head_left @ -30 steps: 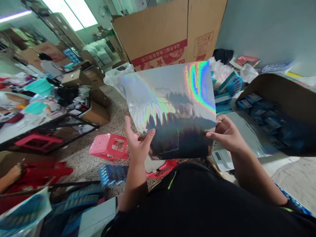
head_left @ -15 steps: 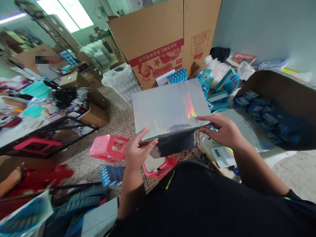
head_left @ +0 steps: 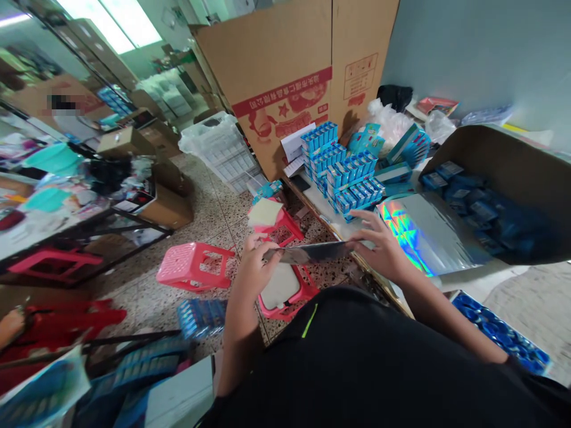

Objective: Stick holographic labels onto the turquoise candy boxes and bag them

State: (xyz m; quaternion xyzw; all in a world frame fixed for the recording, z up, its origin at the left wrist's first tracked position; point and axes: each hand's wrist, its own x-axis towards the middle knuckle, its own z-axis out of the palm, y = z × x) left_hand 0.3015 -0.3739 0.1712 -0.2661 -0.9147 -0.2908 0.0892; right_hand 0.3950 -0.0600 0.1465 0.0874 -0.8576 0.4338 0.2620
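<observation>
A silver, shiny sheet [head_left: 316, 252] is stretched level between my two hands and seen almost edge-on, as a thin dark strip. At its left end my left hand [head_left: 255, 264] pinches it between thumb and fingers. My right hand [head_left: 377, 244] is at the other end, thumb against the sheet and the other fingers partly spread. On the table to the right lie more silver sheets [head_left: 446, 229] with a rainbow sheen. Just beyond my right hand stand stacked rows of small blue boxes [head_left: 352, 178].
A brown carton [head_left: 530, 178] of blue packets stands at right, near a box of blue items [head_left: 499, 333]. Pink stools [head_left: 182, 264] are on the speckled floor. A tall cardboard panel [head_left: 285, 65] rises behind. A person's hand [head_left: 13, 324] shows at far left.
The silver sheet has tilted from showing its broad face to nearly edge-on, uncovering the blue boxes and a stool behind it. My right hand has shifted slightly left.
</observation>
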